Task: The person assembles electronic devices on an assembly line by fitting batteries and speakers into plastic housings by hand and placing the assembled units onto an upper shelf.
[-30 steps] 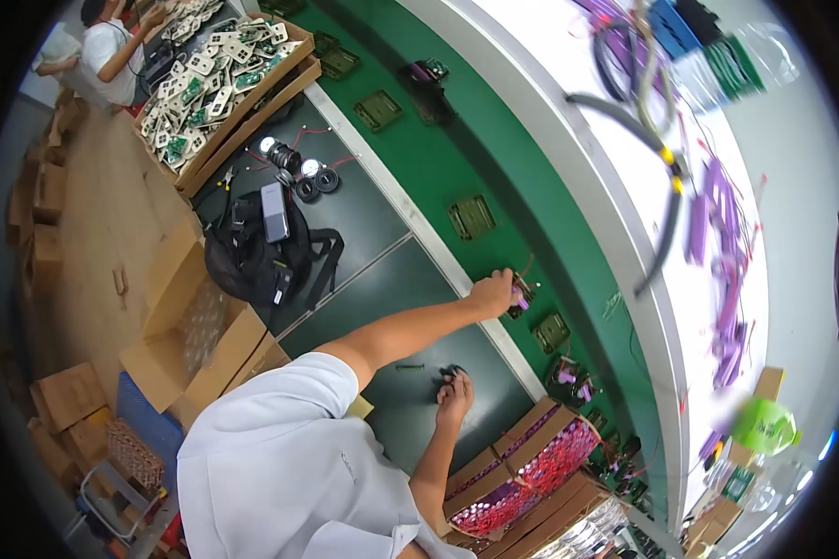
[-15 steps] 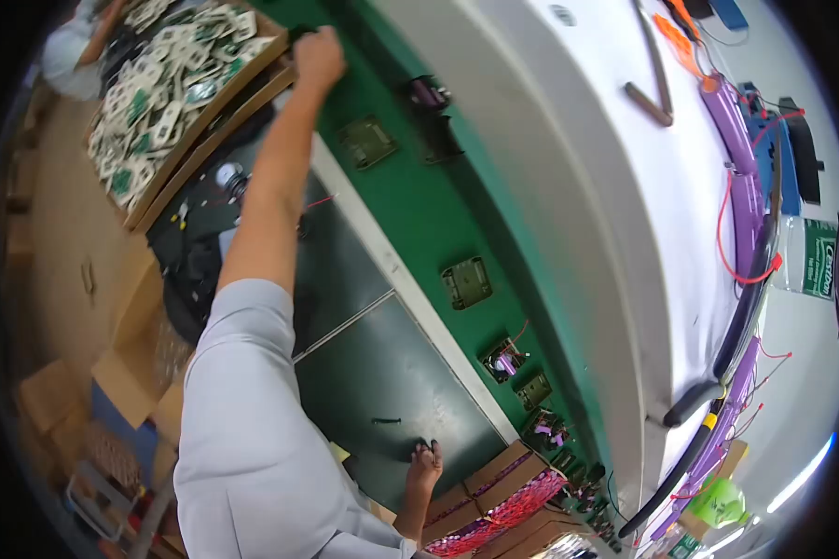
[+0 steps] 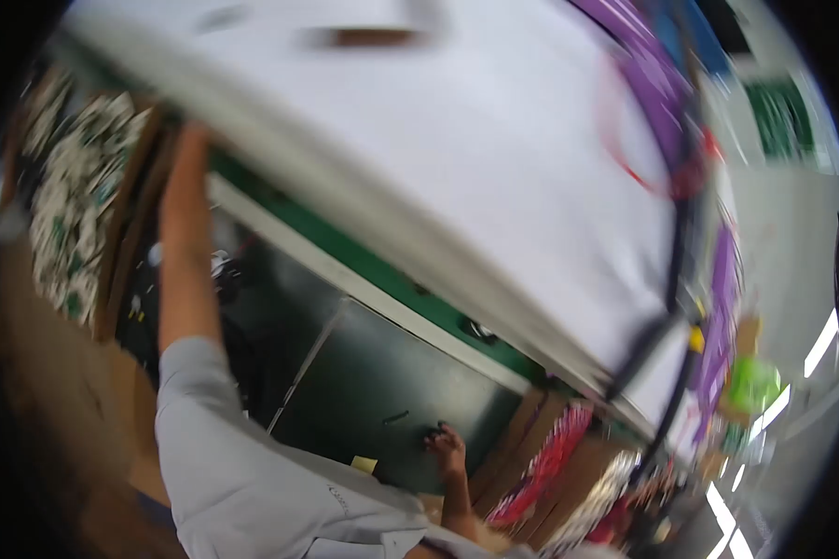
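My left arm reaches far out to the upper left. My left hand (image 3: 192, 144) is blurred at the edge of the white shelf, beside the cardboard box of white and green parts (image 3: 84, 186); its fingers are hidden. My right hand (image 3: 447, 447) is over the dark tabletop (image 3: 345, 391), fingers apart and slightly bent, with dark tips. I cannot make out anything held in it. A short black strip (image 3: 395, 417) lies on the tabletop close to my right hand. Beyond the tabletop's pale edge runs a green strip (image 3: 373, 270), partly covered by the shelf, with a small dark and white part (image 3: 478, 329) on it.
A white shelf (image 3: 419, 158) cuts across the upper view, bearing a blurred brown bar (image 3: 368, 37). Purple wrapped packs (image 3: 657, 102) with red wires and a thick black cable (image 3: 685, 233) line its far side. Boxes with pink-red packing (image 3: 541, 466) stand at lower right.
The view has swung and blurred, and the shelf now covers much of the green strip and its dark housings. My left hand, a visible fist before, is now mostly hidden. My right fingers look more spread.
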The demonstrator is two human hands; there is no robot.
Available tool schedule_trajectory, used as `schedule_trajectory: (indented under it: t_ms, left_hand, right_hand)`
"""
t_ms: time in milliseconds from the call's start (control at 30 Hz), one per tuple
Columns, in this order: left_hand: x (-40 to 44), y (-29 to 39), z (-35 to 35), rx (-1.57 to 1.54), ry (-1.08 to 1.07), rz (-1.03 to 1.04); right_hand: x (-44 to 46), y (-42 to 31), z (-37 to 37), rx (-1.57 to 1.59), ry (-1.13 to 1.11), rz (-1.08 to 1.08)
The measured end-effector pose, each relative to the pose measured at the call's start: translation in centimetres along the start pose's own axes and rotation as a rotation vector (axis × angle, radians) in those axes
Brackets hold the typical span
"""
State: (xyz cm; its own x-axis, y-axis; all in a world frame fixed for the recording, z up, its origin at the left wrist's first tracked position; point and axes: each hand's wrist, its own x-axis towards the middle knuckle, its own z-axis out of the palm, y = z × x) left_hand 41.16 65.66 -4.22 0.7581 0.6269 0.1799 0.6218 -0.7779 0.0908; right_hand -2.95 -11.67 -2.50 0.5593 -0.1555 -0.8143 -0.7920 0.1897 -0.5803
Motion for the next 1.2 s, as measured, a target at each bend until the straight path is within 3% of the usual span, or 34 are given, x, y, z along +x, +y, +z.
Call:
schedule_trajectory:
  t_ms: [133,233,367,400,433,467,533,667,700,733,767,800,867,933,1033,1133,1200]
  left_hand:
    - [-5.1,2.8,-0.4,-0.014,0.244,0.462]
    - [-16.3,8.3,-5.1,-0.203,0.405,0.757]
    - [-42.2,15.4,-10.1,-0.72,-0.095,1.008]
    - [-47.7,16.7,-12.9,-0.81,-0.435,0.887]
    - [-52.3,17.3,-13.4,-0.93,-0.52,0.936]
    - [-56.1,18.3,-15.1,-0.959,-0.503,1.027]
    - [-61.2,20.4,-17.6,-1.025,-0.685,1.139]
    - [-67.8,23.3,-18.3,-0.997,-0.647,1.376]
    - [-68.8,23.8,-17.8,-0.976,-0.613,1.45]
    - [-70.3,24.3,-17.1,-0.951,-0.586,1.516]
    - [-71.1,24.7,-16.5,-0.894,-0.589,1.566]
    - [-71.8,25.5,-16.1,-0.838,-0.57,1.614]
    - [-72.8,25.5,-15.7,-0.71,-0.549,1.69]
    - [-73.8,25.7,-16.0,-0.66,-0.512,1.652]
    - [-74.3,25.8,-16.5,-0.587,-0.436,1.591]
    - [-75.7,25.4,-17.5,-0.559,-0.448,1.418]
    - [-76.4,24.8,-18.5,-0.442,-0.441,1.392]
  right_hand:
    - [-0.7,0.4,-0.5,-0.027,0.009,-0.066]
    - [-2.9,-2.0,-0.2,0.015,0.046,-0.158]
    - [-4.8,-1.1,-1.0,0.187,0.206,-0.344]
    - [-5.7,-1.8,-1.2,0.199,0.234,-0.363]
    - [-7.0,-2.8,-1.4,0.203,0.254,-0.379]
    - [-8.2,-3.8,-1.9,0.197,0.267,-0.392]
    - [-10.1,-5.1,-3.6,0.219,0.253,-0.463]
    - [-16.2,-9.1,-10.8,0.091,0.337,-0.555]
    - [-19.2,-10.9,-14.0,-0.126,0.478,-0.588]
    - [-21.3,-11.9,-17.3,-0.36,0.777,-0.797]
    - [-24.8,-12.9,-20.4,-0.232,0.882,-0.672]
    - [-26.0,-11.9,-25.3,-0.582,1.255,-0.606]
    - [-27.3,-7.6,-36.5,-0.705,1.619,-0.64]
    - [-29.2,-5.8,-42.9,-0.874,1.684,-0.153]
    - [-28.6,-4.8,-47.4,-0.855,1.645,0.152]
    - [-28.1,-4.9,-49.9,-0.819,1.508,0.245]
    - [-28.5,-4.5,-50.8,-0.819,1.493,0.161]
